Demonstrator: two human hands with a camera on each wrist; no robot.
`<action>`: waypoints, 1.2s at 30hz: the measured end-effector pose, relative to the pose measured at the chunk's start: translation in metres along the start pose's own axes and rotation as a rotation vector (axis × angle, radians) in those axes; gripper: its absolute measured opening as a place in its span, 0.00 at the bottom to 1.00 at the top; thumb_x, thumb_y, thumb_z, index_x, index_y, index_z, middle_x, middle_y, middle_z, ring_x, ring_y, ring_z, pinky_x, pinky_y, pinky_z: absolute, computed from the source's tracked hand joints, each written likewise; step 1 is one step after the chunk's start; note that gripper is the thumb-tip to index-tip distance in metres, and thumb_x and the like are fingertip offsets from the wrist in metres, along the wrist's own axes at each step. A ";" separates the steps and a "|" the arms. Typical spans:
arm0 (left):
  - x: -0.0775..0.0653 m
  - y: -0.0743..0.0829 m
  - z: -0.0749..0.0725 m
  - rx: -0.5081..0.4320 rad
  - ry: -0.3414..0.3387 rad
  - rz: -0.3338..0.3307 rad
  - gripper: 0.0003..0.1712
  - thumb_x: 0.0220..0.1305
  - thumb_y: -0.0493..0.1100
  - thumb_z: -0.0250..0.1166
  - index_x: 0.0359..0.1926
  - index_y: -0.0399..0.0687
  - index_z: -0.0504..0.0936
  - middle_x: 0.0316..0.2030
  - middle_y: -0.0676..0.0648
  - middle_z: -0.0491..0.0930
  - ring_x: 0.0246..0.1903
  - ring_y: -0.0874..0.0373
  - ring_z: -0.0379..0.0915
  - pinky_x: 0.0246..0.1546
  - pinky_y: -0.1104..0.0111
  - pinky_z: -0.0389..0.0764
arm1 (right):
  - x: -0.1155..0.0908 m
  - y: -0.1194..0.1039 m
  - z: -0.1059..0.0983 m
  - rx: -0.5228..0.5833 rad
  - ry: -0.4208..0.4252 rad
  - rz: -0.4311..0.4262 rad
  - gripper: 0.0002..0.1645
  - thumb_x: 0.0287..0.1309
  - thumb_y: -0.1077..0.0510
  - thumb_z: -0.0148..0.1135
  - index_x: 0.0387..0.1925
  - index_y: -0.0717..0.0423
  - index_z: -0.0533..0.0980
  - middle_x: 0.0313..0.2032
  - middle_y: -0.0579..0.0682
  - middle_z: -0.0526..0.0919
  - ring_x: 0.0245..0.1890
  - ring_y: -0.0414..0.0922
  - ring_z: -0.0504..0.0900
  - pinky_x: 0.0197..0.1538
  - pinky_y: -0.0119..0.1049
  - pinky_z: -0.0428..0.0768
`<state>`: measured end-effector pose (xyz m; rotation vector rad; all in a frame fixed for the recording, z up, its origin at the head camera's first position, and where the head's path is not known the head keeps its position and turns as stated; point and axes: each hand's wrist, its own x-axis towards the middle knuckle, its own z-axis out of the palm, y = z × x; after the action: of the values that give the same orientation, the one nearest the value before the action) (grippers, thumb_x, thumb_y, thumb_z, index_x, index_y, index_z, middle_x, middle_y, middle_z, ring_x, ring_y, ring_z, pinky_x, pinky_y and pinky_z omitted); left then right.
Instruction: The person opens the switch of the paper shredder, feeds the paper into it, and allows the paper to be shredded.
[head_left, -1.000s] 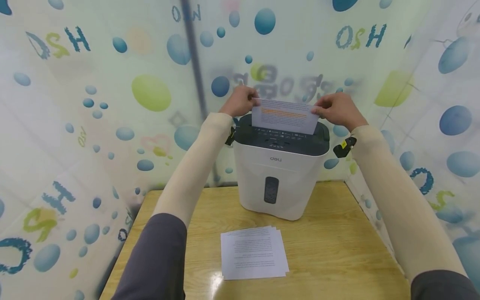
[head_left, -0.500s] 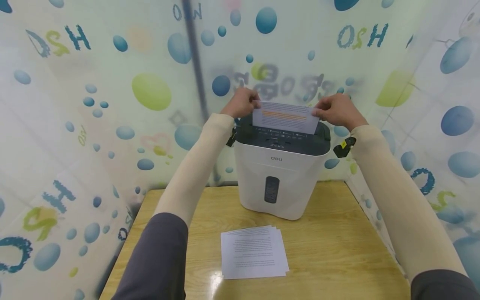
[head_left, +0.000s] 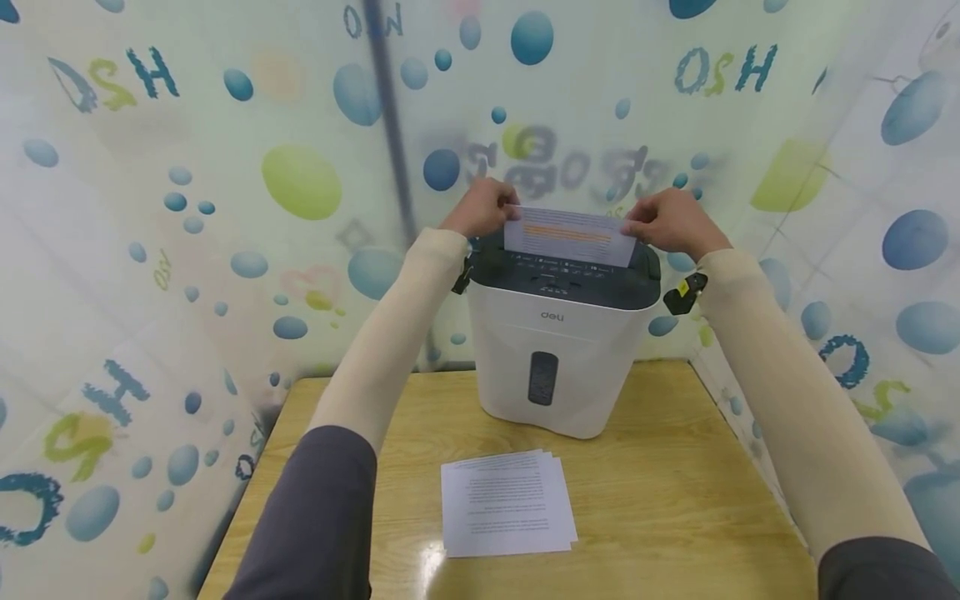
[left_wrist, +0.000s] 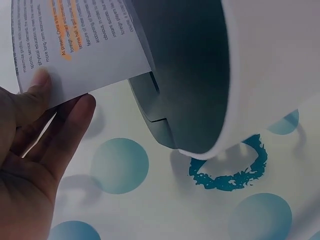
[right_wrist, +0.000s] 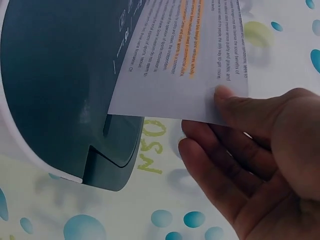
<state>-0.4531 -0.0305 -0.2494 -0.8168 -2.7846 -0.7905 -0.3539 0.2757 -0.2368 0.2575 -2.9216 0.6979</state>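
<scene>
A white paper shredder (head_left: 555,358) with a dark top and "deli" on its front stands at the back of the table. Upright in its top slot is a printed sheet of paper (head_left: 570,235) with orange-highlighted lines; its lower part is hidden inside. My left hand (head_left: 483,207) pinches the sheet's upper left corner, thumb on the printed face in the left wrist view. At the opposite corner, my right hand (head_left: 672,221) pinches the sheet between thumb (right_wrist: 227,100) and fingers. Both hands are above the shredder's dark lid (head_left: 562,279).
A small stack of printed sheets (head_left: 506,504) lies on the wooden table (head_left: 675,500) in front of the shredder. Patterned curtain walls (head_left: 300,83) enclose the table's back and sides, close behind the shredder.
The sheet has sunk slightly deeper into the shredder's slot. Both hands keep their pinch on its corners, the left one lowering a little along with it.
</scene>
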 end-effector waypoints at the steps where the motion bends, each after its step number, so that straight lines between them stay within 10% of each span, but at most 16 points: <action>1: 0.000 0.000 0.001 0.002 -0.001 0.009 0.09 0.76 0.42 0.61 0.45 0.44 0.87 0.44 0.44 0.85 0.39 0.54 0.75 0.42 0.65 0.76 | 0.000 0.001 0.001 -0.007 -0.003 -0.003 0.21 0.72 0.47 0.61 0.49 0.62 0.83 0.45 0.63 0.87 0.43 0.55 0.80 0.43 0.47 0.75; 19: -0.010 -0.002 -0.004 0.049 -0.226 -0.058 0.19 0.74 0.53 0.63 0.58 0.50 0.86 0.57 0.46 0.84 0.54 0.51 0.80 0.57 0.57 0.80 | 0.000 -0.012 0.000 -0.082 -0.208 0.004 0.27 0.71 0.45 0.60 0.57 0.61 0.80 0.53 0.65 0.84 0.52 0.60 0.81 0.57 0.60 0.78; 36: -0.041 -0.012 -0.015 0.003 -0.164 -0.043 0.42 0.70 0.69 0.59 0.74 0.50 0.68 0.68 0.41 0.74 0.66 0.49 0.71 0.65 0.53 0.74 | -0.013 -0.014 0.008 -0.024 -0.224 -0.049 0.44 0.69 0.33 0.58 0.72 0.58 0.66 0.71 0.67 0.68 0.71 0.66 0.67 0.68 0.65 0.69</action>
<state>-0.4254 -0.0658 -0.2531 -0.8603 -2.9552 -0.7586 -0.3396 0.2620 -0.2398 0.4299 -3.1191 0.6669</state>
